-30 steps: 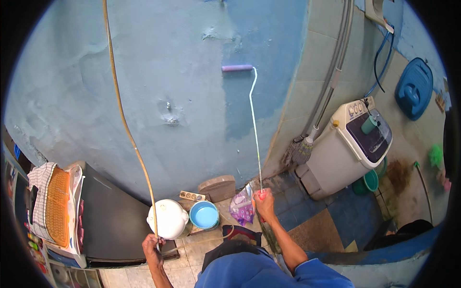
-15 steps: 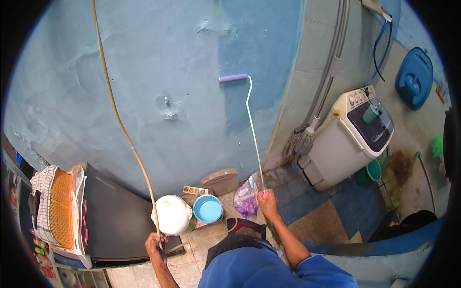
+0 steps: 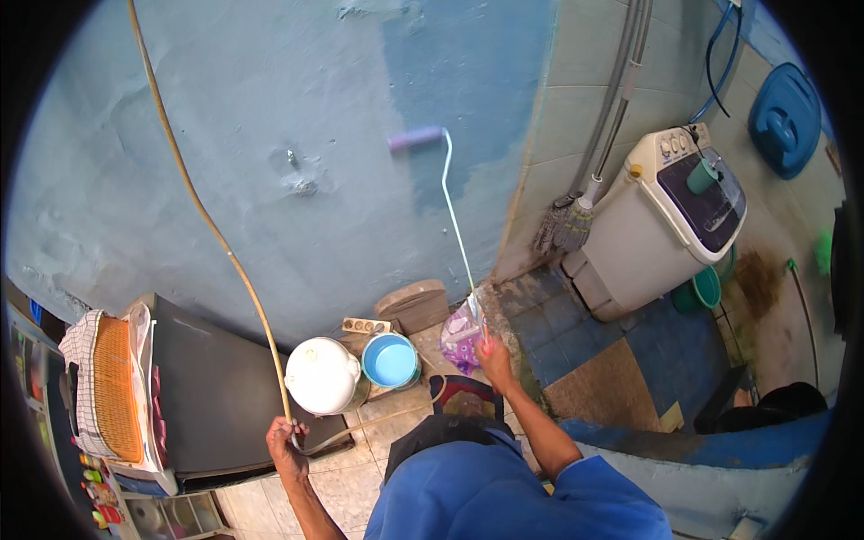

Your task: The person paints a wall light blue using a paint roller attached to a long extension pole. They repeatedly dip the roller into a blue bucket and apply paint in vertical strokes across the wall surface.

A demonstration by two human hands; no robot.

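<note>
My right hand (image 3: 494, 362) is closed around the red handle of a paint roller (image 3: 457, 219). Its thin, paint-streaked rod reaches up to a purple sleeve at the wall (image 3: 342, 229), near the left border of a darker blue painted patch (image 3: 481, 99). The sleeve is slightly blurred. My left hand (image 3: 287, 446) grips a long tan hose (image 3: 216, 225), which rises along the wall to the upper left. Below that hand the hose bends and runs right toward my feet. A pail of light blue paint (image 3: 391, 362) stands between my hands, beside a lidded white container (image 3: 321, 376).
A power strip (image 3: 366, 325), a round stone slab (image 3: 411, 306) and a purple plastic bag (image 3: 461, 340) lie along the wall's foot. At left, a dark-topped appliance (image 3: 225, 396) carries an orange basket (image 3: 118, 387). Mops (image 3: 571, 223) and a washing machine (image 3: 652, 216) stand at right.
The view has shifted, so the wall appears higher and further left. The roller sleeve has tilted slightly and stays by the darker patch's left border. Both hands keep their holds.
</note>
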